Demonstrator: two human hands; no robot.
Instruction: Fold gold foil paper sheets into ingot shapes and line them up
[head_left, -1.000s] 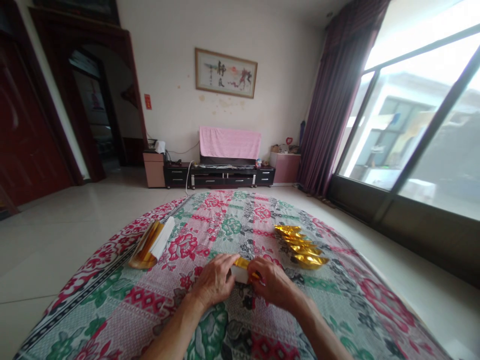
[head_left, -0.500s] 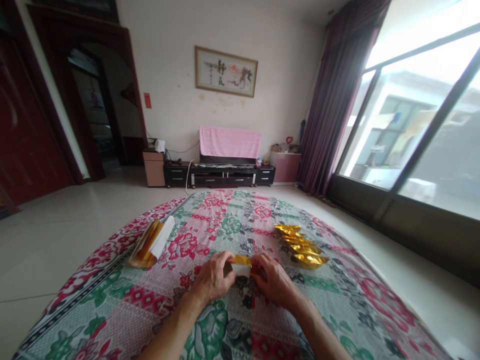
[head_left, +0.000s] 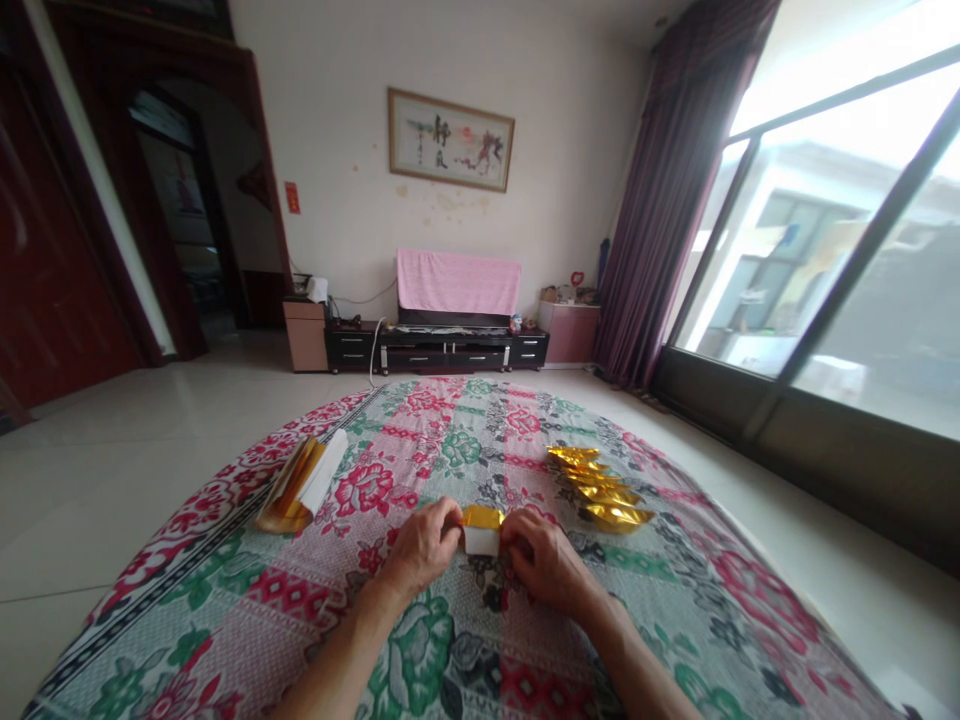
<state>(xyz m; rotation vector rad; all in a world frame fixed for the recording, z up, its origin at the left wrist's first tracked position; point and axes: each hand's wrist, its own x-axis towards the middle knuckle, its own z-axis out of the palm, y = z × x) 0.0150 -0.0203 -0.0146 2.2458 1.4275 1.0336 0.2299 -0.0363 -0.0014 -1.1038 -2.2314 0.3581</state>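
Between my hands is a small piece of gold foil paper (head_left: 482, 530), folded so that a gold band shows along the top and its white side below. My left hand (head_left: 426, 545) pinches its left end, the fingertips closed. At the other end my right hand (head_left: 541, 550) grips it with curled fingers, which hide that edge. Several folded gold paper ingots (head_left: 616, 516) lie in a slanting row to the right, beyond my right hand. To the left rests a curled stack of gold and white paper sheets (head_left: 304, 485).
A flowered cloth (head_left: 450, 450) covers the round table under my hands. Past its far edge stands a low black TV cabinet (head_left: 450, 355) with a pink towel (head_left: 459, 280) over the screen. A purple curtain (head_left: 660, 220) and large windows are on the right.
My fingers have shifted slightly outward to the paper's two ends, and more of its gold band and white side shows. The ingots and the sheet stack stay in place.
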